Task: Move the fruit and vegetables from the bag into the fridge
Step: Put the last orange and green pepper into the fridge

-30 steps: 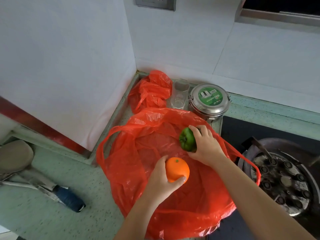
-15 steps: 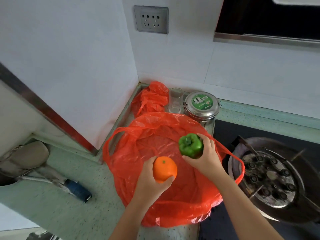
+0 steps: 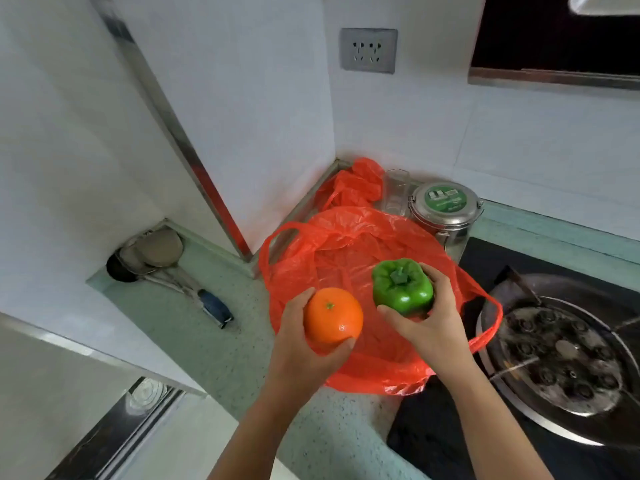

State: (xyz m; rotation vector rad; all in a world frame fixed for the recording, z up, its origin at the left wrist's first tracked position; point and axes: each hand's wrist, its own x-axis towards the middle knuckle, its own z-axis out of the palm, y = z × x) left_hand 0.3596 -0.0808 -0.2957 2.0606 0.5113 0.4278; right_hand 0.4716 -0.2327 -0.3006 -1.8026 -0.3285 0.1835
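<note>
The left hand (image 3: 298, 344) cups an orange (image 3: 333, 315), fingers curled under and around it with the thumb along its left side, so the fruit sits stem-mark up in the palm. The right hand (image 3: 433, 317) grips a green pepper (image 3: 401, 287), thumb below its near side and fingers wrapped round its right side, the stalk pointing up toward the camera. Orange and pepper are held just beside each other, a narrow gap between them, both lifted above the red bag (image 3: 346, 251). That bag lies open and slack on the pale green counter (image 3: 194, 341), one loop handle at its far left and the other draped over the edge of the black stove (image 3: 436, 434) on the right. A large round metal pan (image 3: 561, 358) with small dimples sits on the stove. Behind the bag, in the corner, lies a second crumpled red bag (image 3: 353, 185), with a clear glass (image 3: 396, 194) just beside it and a round metal tin (image 3: 446, 206) with a green label on its lid next to the glass. To the left, in a recess of the counter, rest several ladles and spoons (image 3: 156, 254), one with a dark blue handle. A wall socket (image 3: 368, 50) is set in the white wall above.
</note>
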